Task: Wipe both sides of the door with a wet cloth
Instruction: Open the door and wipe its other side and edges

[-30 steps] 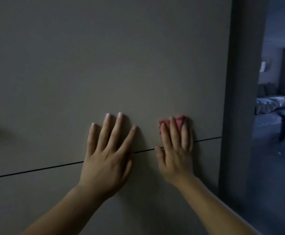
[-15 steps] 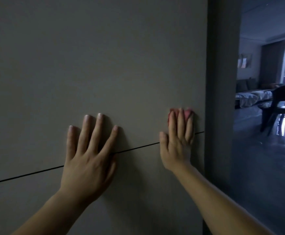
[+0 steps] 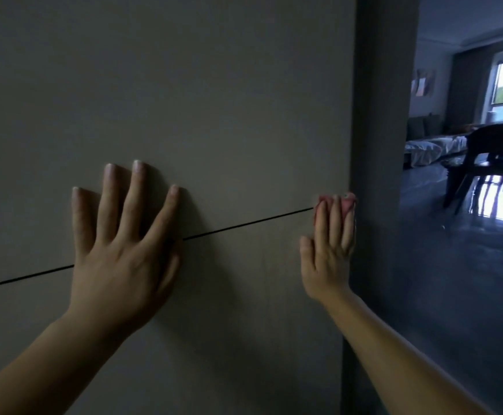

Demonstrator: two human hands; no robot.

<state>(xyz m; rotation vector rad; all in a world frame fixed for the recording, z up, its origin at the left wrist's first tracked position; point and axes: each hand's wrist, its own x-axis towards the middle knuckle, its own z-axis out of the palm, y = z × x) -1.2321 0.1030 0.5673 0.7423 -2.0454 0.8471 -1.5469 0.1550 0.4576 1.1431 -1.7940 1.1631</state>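
Door [image 3: 214, 100] fills the view, a thin dark groove [image 3: 244, 224] crossing it. Left hand [image 3: 124, 259] lies flat over the groove, fingers spread wide. Right hand [image 3: 328, 253] presses a pink cloth [image 3: 323, 201] at the groove's right end, fingers straight and close together.

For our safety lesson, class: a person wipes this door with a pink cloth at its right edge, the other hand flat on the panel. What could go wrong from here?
1. The right hand presses the pink cloth at the very edge of the door; it may slip off, and fingers could be pinched if the door swings.
2. The left hand lies flat on the door; it may smear it or push it.
3. Dim light may hide streaks.
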